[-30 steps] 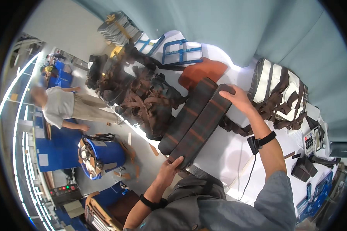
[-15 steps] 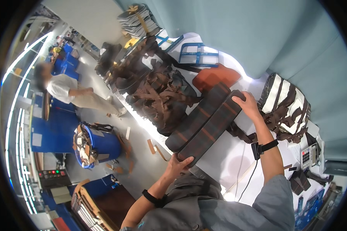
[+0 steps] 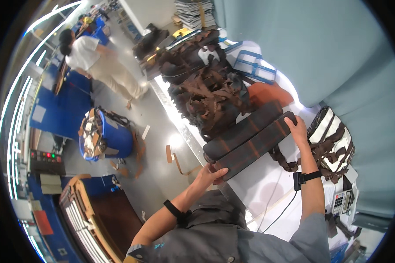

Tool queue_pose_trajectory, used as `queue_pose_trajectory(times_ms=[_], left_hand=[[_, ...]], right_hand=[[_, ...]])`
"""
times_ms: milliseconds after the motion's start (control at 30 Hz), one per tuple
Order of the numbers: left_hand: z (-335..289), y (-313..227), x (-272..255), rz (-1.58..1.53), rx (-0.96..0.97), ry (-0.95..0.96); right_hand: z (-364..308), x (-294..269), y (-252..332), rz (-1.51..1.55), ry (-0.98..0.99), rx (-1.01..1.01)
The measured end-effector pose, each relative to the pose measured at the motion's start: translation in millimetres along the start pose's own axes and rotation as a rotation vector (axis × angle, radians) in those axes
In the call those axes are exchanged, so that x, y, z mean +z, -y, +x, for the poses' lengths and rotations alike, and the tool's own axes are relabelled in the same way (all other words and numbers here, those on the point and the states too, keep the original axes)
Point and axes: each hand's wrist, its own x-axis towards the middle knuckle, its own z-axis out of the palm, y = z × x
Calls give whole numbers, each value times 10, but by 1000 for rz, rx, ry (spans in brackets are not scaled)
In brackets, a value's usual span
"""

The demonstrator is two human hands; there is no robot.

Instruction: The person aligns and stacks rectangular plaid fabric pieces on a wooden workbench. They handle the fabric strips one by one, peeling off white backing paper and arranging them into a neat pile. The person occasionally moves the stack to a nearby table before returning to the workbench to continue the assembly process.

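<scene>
A long dark plaid block (image 3: 258, 151) with reddish-brown lines is held across its length in front of me. My left hand (image 3: 210, 174) is closed on its near-left end, thumb on top. At the far-right end my right hand (image 3: 299, 130) grips it with the thumb on the upper face. A second similar plaid block (image 3: 243, 130) lies directly behind it, alongside. Beyond that is a heap of dark brown strap-like pieces (image 3: 208, 98), with a rust-orange piece (image 3: 270, 93) to its right. Whether the blocks are stacks or single pieces, I cannot tell.
A white bag-like bundle with dark stripes (image 3: 333, 140) and a calculator (image 3: 342, 201) lie on the right. Blue frames (image 3: 254, 65) rest at the back. On the left stand a full blue bin (image 3: 120, 136) and a walking person (image 3: 103, 61). A cable (image 3: 281, 215) hangs from my right wrist.
The view has shifted, so bench and bin sit differently in the picture. Both hands keep hold of the plaid block. The person on the left has turned and changed stride.
</scene>
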Motion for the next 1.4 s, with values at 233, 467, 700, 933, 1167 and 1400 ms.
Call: queue_pose_trajectory(times_ms=[233,467,700,933,1167,1400], left_hand=[[-4,390,-93,-60,112,-87],[-841,425,-889,-237,154,-168],[-1778,1013,-1672,-509,252,-506],[-2638,1935,-2068,-518,130,-563],[-3698,2619,-2438,-315,79,-626],[-4280,3130,-2563,-567,100,-803]], right_hand=[[136,51,-184,-10,23,-148],[-645,-119,544,5,-358,-296],[-2285,427,2169,442,256,-517],[-3867,1139,3585,659,1922,-387],[-5448,1173,5274,411,2502,-1207],[-6462,1404,5635,41,2751,-1305]])
